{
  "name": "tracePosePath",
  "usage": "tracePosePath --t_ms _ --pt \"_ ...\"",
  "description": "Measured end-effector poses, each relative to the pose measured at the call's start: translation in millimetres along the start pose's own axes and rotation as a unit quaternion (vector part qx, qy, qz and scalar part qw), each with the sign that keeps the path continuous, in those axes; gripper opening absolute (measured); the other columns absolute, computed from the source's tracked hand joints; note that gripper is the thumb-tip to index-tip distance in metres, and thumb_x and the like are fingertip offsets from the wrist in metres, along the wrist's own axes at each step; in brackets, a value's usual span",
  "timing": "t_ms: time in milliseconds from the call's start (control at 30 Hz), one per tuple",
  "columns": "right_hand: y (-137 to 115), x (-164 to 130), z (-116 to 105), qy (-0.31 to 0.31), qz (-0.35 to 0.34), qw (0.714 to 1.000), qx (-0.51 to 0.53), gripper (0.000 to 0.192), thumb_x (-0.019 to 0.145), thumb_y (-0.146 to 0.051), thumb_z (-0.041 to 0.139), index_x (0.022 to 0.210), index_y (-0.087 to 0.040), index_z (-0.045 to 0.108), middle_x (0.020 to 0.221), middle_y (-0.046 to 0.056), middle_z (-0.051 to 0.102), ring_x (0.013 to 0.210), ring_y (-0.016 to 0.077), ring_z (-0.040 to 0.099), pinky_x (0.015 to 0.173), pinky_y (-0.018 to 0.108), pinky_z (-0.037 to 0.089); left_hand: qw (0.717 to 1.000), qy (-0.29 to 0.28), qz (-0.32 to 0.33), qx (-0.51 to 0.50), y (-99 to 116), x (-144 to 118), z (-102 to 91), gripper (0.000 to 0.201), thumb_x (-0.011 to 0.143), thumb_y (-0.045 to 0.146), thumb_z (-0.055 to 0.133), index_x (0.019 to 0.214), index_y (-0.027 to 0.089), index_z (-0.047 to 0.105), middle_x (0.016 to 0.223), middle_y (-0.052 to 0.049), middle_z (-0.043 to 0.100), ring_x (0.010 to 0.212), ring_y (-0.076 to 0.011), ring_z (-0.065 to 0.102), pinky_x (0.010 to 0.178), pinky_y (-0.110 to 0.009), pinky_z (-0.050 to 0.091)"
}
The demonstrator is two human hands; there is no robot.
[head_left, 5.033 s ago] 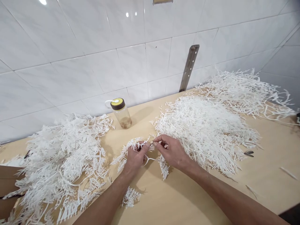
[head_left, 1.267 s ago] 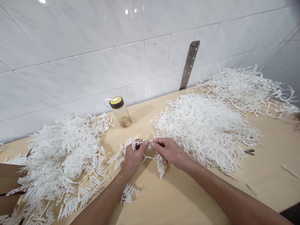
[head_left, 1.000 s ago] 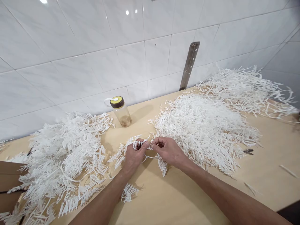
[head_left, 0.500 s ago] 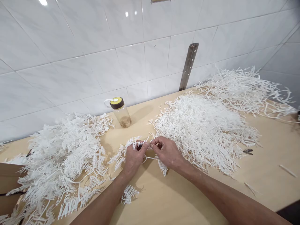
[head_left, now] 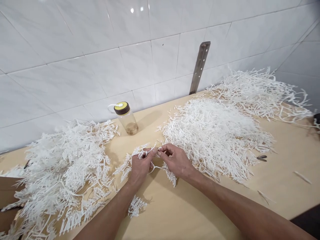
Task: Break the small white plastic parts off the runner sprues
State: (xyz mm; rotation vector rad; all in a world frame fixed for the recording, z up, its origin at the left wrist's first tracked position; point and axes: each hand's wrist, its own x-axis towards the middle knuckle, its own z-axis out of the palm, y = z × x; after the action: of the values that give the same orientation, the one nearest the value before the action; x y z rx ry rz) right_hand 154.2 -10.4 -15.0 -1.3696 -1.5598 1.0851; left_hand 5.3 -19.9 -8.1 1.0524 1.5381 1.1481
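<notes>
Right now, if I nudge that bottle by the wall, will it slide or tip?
The bottle stands upright, taller than wide, so a push near its cap would probably tip it. It looks nearly empty, so likely light. Once down, its round body may roll on the smooth table.

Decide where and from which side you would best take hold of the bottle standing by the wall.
Take the bottle around its clear body below the brown lid, coming from the front right. It stands upright, leaning slightly, so a sideways wrap probably suits it; the wall is behind and the left pile of white sprigs crowds its left, while bare table lies to its right.
</notes>
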Motion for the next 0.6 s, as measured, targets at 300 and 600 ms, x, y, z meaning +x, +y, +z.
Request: tracePosePath --t_ms 300,600 --pt "0.8 -2.0 2.7 -0.013 0.011 0.999 -0.031 0.017 0.085 -0.033 0.056 0.078 -0.019 0.063 0.067 -0.001 0.06 0.059 0.0133 0.049 0.055 0.026 0.036 0.999 -0.012 0.031 0.031 -2.9 1.4 -2.0 0.04 0.071 0.053 0.075 0.079 0.014 0.073 0.046 0.006 0.048 0.042 -0.0082 0.04 0.046 -0.022 0.036" --pt "3.2 -2.0 5.1 -0.012 0.0 0.997 -0.082 0.013 0.084 -0.027 0.051 0.081 -0.018 0.061 0.073 0.0 0.061 0.064 0.0148 0.05 0.058 0.027 0.038 0.993 -0.029 0.112 0.024 -4.4 -0.8 0.6 0.033 0.072 0.048 0.074 0.076 0.015 0.072 0.067 -0.002 0.067 0.064 -0.0154 0.058 0.064 -0.026 0.044"
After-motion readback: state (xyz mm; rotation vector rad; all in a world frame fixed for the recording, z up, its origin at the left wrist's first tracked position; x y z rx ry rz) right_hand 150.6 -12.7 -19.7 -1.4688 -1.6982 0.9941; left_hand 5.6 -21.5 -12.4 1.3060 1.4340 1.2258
